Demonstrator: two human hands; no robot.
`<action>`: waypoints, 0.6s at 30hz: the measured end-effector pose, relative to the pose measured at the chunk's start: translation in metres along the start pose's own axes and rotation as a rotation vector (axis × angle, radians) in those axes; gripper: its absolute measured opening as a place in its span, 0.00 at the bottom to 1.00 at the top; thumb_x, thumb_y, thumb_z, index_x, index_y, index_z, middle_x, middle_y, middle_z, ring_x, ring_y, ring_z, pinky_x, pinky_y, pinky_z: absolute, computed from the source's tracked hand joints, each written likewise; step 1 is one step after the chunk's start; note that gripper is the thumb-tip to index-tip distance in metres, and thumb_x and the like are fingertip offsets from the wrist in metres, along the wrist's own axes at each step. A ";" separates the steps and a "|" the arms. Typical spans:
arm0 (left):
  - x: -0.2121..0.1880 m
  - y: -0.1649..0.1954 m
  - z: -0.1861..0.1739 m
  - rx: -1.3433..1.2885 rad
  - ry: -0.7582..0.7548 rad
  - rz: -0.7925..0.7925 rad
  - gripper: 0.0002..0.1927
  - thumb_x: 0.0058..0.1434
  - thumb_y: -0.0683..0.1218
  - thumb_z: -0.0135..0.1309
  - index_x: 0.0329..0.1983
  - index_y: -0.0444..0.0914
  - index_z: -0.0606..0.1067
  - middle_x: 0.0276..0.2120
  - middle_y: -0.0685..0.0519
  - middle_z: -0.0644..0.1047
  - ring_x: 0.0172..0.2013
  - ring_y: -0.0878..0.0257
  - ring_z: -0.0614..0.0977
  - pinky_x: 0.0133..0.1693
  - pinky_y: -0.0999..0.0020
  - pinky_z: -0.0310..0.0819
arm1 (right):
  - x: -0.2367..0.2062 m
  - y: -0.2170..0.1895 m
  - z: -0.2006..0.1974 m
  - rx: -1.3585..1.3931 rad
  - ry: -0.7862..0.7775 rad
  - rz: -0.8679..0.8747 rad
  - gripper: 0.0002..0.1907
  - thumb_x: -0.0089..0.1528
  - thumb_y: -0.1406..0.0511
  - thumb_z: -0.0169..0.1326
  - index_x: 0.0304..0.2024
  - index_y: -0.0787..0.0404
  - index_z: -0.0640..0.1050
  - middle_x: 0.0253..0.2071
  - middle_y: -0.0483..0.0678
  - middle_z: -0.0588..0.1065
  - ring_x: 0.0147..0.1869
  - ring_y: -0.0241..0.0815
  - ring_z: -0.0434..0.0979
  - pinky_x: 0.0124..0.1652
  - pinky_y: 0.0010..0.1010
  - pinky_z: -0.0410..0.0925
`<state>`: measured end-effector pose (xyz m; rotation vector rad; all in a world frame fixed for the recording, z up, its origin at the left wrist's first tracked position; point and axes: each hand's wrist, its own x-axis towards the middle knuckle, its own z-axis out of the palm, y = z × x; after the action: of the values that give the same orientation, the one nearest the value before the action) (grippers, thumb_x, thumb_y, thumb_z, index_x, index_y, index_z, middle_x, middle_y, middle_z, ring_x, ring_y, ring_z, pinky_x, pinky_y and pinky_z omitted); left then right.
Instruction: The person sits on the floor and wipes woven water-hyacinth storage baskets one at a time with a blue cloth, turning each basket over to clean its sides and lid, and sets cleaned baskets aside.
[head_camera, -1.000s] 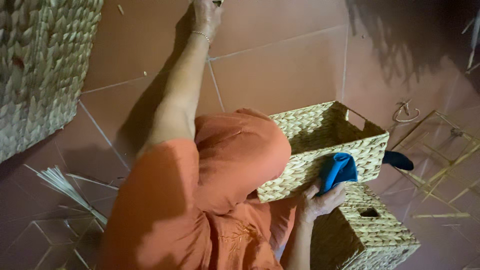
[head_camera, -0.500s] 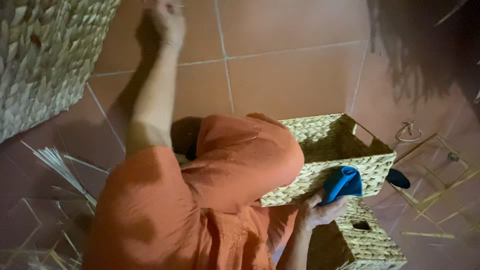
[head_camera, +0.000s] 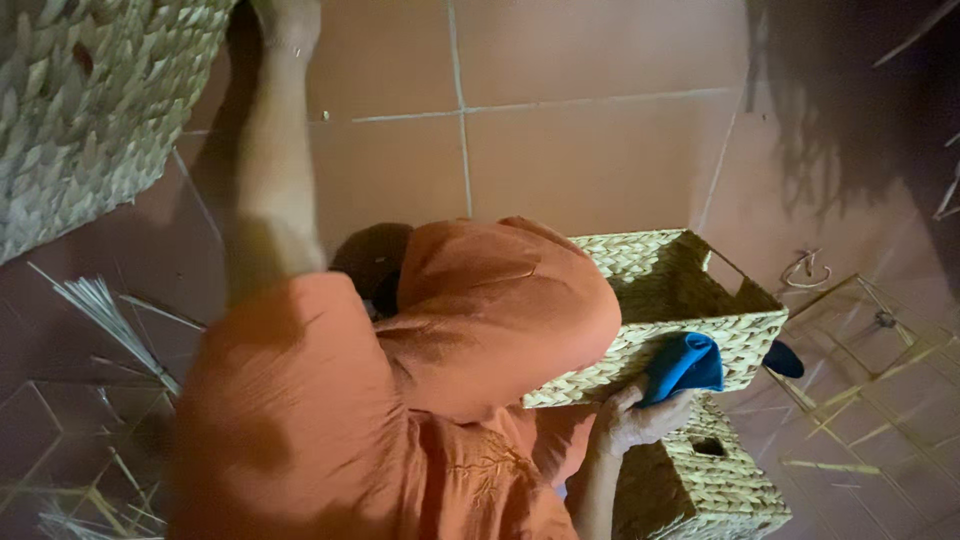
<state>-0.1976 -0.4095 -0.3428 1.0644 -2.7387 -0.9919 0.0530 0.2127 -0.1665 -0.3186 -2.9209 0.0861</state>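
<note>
My right hand (head_camera: 628, 422) is shut on a bright blue cloth (head_camera: 686, 364) and presses it against the near wall of a rectangular woven basket (head_camera: 668, 258) that lies on the red tiled floor. My left arm stretches out to the top of the view. My left hand (head_camera: 287, 18) is partly cut off by the frame edge, right beside a large woven basket (head_camera: 85, 110) at the top left; its fingers are too cropped to read. My knee in orange clothing (head_camera: 500, 310) hides the left end of the rectangular basket.
A second, smaller woven basket (head_camera: 705, 490) with a handle hole sits under my right hand. Loose straw strips (head_camera: 100, 310) lie at the left, more strips (head_camera: 880, 410) at the right. A dark blue object (head_camera: 784, 358) lies behind the rectangular basket, near a cord loop (head_camera: 805, 268).
The view has swung so that my left arm and hand have shifted left towards the large basket. My right hand still holds the blue cloth against the rectangular basket.
</note>
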 end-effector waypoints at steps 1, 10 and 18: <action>-0.001 -0.003 -0.006 -0.008 -0.020 0.021 0.06 0.61 0.37 0.61 0.34 0.38 0.75 0.29 0.52 0.78 0.33 0.61 0.80 0.36 0.64 0.74 | 0.000 -0.002 0.000 0.008 0.009 -0.001 0.31 0.72 0.62 0.54 0.72 0.72 0.64 0.65 0.71 0.67 0.67 0.73 0.67 0.65 0.58 0.64; -0.099 -0.046 -0.027 -0.281 -0.189 -0.072 0.10 0.57 0.35 0.65 0.36 0.36 0.75 0.31 0.52 0.80 0.34 0.61 0.82 0.37 0.66 0.77 | 0.011 -0.016 -0.004 0.019 -0.012 0.027 0.33 0.73 0.55 0.53 0.72 0.71 0.64 0.58 0.70 0.68 0.60 0.73 0.68 0.59 0.60 0.63; -0.109 -0.024 -0.007 -0.173 -0.108 -0.111 0.08 0.60 0.35 0.60 0.34 0.37 0.73 0.30 0.51 0.78 0.31 0.62 0.80 0.33 0.67 0.77 | 0.012 -0.014 0.001 -0.014 0.042 0.026 0.36 0.68 0.56 0.53 0.72 0.69 0.63 0.57 0.70 0.70 0.58 0.72 0.68 0.57 0.59 0.63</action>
<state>-0.0987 -0.3595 -0.3311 1.1771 -2.6380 -1.3121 0.0381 0.2013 -0.1645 -0.3567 -2.8773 0.0620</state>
